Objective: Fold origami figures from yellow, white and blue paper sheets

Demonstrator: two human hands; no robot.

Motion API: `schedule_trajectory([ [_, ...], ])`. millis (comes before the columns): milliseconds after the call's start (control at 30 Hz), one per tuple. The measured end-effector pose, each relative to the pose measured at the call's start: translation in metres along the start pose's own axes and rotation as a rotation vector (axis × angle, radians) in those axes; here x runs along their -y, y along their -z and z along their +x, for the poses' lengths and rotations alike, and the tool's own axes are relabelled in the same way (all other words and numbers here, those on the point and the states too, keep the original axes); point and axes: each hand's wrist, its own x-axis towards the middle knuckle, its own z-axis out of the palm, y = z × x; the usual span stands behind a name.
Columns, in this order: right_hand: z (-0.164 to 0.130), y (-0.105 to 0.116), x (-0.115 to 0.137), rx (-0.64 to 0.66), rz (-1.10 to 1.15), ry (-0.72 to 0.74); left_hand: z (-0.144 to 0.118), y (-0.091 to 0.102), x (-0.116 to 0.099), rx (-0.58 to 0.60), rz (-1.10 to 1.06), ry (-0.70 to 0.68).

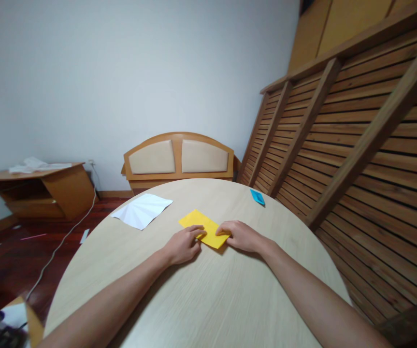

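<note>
A folded sheet of yellow paper lies at a slant near the middle of the round table, its right end slightly raised. My left hand is at its near left edge, with curled fingers over the top of the paper and the thumb close to the edge. At the right end, my right hand pinches the paper between thumb and fingers. Part of the near edge is hidden by my fingers. Farther left on the table rests a creased white sheet, apart from both hands.
The pale round table carries a small blue packet or folded piece at its far right. Behind stands a wooden headboard. Slatted wooden panels lean along the right. A low cabinet and a cable are at left.
</note>
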Motion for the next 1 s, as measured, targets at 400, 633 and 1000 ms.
schedule_trajectory([
  [400,-0.001,0.006,0.004,-0.034,-0.011,-0.065,-0.001,0.001,0.004,-0.036,0.004,0.064],
  [633,0.0,0.004,-0.001,-0.105,0.083,-0.106,0.002,0.004,0.001,-0.067,0.156,0.162],
  [1000,0.006,0.004,-0.005,-0.269,0.393,-0.064,0.005,0.006,0.002,-0.291,0.016,0.116],
])
